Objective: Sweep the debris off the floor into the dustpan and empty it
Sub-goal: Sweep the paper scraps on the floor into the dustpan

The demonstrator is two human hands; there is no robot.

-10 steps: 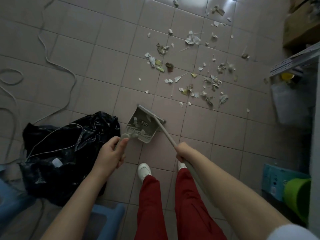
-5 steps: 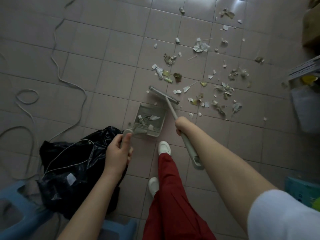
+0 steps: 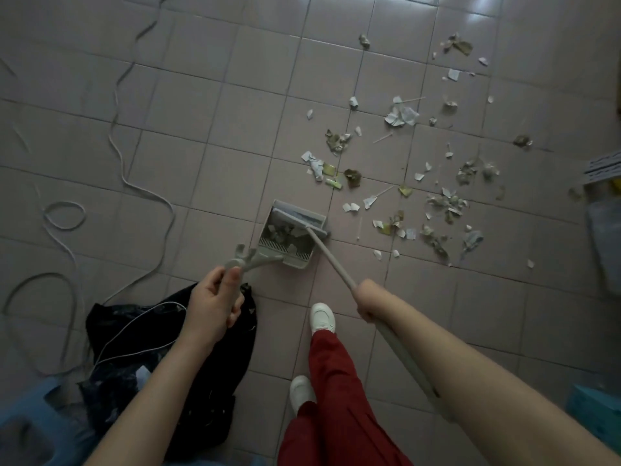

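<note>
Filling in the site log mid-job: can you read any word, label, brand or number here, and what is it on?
No text is readable.
The white patch on the black bag: blurred, nothing legible.
The paper scraps on the floor: any print too small.
The dustpan and broom: no legible mark.

The right hand (image 3: 368, 299) and its forearm cover a stretch of the broom (image 3: 331, 260) handle, and the hand's fingers are out of sight beneath it. The broom's head lies across the dustpan (image 3: 295, 262) mouth and hides part of the inside. The scraps (image 3: 285, 232) in there are too small to name. The dustpan's handle is blurred where it meets the left hand (image 3: 215, 304), whose curled fingers cover its end. The left forearm hides part of the bag (image 3: 235, 358). The stool (image 3: 20, 432), box (image 3: 598, 412), cable (image 3: 117, 156) and a pale tub (image 3: 605, 237) are cut off by the edges. Most of the debris (image 3: 443, 203) is too small to identify.
</note>
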